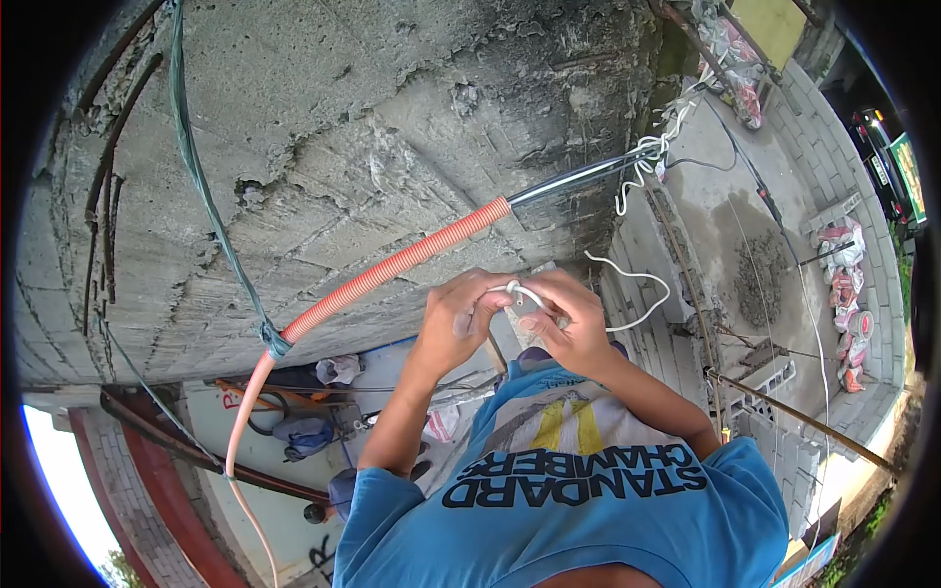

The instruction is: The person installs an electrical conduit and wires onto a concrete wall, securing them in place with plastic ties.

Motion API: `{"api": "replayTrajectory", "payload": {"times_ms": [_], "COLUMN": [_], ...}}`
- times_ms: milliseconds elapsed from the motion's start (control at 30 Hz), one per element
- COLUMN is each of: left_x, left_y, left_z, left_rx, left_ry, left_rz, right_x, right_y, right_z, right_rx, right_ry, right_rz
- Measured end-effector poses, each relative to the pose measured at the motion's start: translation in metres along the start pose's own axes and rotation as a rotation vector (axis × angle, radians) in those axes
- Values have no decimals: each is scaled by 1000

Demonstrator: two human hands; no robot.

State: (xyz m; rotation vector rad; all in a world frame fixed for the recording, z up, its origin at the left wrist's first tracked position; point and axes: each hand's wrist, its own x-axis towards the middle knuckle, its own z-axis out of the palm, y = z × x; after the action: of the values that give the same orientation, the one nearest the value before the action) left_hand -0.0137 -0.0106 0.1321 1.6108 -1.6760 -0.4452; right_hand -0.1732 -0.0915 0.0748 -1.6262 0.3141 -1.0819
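Both of my hands are raised in front of my chest, pinching a white cable. My left hand (459, 321) has thumb and fingers closed on a small bend or knot in the white cable (529, 294). Close beside it, my right hand (569, 321) grips the same cable with bent fingers. The cable's loose tail curls out past my right hand and ends in the air. Just beyond my hands runs an orange corrugated conduit (402, 257), with dark and white wires (578, 179) coming out of its upper end. My fingers partly hide the bend.
A rough concrete surface (392, 127) fills the upper left. Green cord (274, 340) ties the conduit. Curled white wires (652, 157) hang near its end. A thin rod (804, 421) crosses at right, above a rubble pile (760, 274). Another person (338, 495) is at lower left.
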Motion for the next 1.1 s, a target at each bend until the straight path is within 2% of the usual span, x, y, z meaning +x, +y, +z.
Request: {"api": "replayTrajectory", "payload": {"times_ms": [67, 100, 167, 200, 267, 367, 400, 467, 567, 733, 867, 1100], "left_x": [1, 1, -1, -1, -2, -3, -1, 1, 0, 6, 15, 33], "left_y": [2, 6, 14, 15, 14, 17, 18, 20, 15, 10, 8, 2], "left_z": [6, 8, 8, 8, 7, 4, 1, -6, -5, -3, 2, 0], "left_rx": [73, 61, 37, -74, -297, -348, -241, -28, 30, 76, 137, 293], "left_ry": [30, 9, -35, -47, -71, -84, -128, -206, -201, -123, -62, -187], "left_rz": [35, -18, -128, -178, -274, -339, -257, -93, -56, 172, 347, 591], "right_x": [-4, -5, -2, 0, 1, 1, 1, 2, -1, 4, 3, 5], "right_y": [5, 7, 9, 9, -1, -3, -3, 2, 5, -4, -11, -15], "right_z": [-2, -3, -9, -10, -12, -17, -18, -16, -13, -10, -12, -21], "right_rx": [38, 58, -3, -33, 100, 166, 165, 67, -45, -209, -141, -123], "right_ry": [25, 36, -34, -68, -106, -158, -173, -133, -86, 8, 27, 35], "right_rz": [88, 130, 32, -16, 80, 174, 195, 42, -80, -212, -104, 69]}}
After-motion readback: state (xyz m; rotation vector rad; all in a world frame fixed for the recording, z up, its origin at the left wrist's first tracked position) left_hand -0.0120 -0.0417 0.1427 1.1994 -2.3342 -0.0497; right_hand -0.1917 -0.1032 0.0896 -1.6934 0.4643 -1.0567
